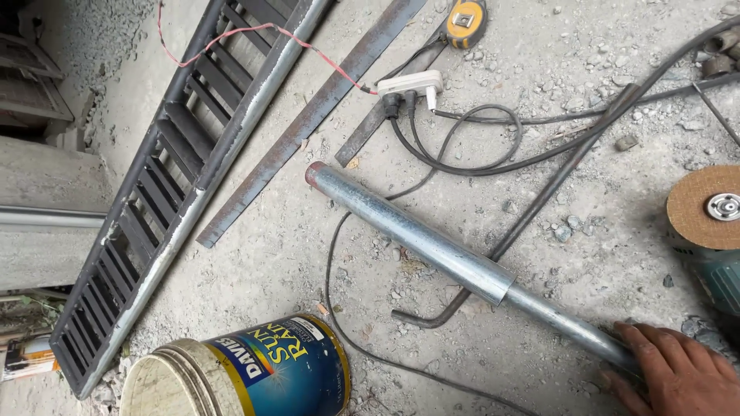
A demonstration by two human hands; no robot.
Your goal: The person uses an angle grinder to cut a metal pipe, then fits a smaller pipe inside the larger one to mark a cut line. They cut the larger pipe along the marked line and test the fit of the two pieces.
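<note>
A rough concrete floor (539,46), strewn with gravel, carries everything. A dark slatted metal grille (177,177) lies along the left, a rusty flat bar (308,119) beside it. The galvanized pipe (416,235) runs diagonally across the middle; the right hand (678,374) has its grip clenched over the pipe's thinner lower-right end. A blue paint can (262,370) lies nearby, a grinder disc (705,208) at the right edge.

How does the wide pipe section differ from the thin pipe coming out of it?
The wide pipe section is thicker, lies untouched and ends in a reddish rim; the thin pipe is narrower, emerges from the wide section's lower end, and its far end sits under one hand. Which hand it is cannot be told. Both are shiny grey metal, lying along one diagonal on the concrete floor.
</note>
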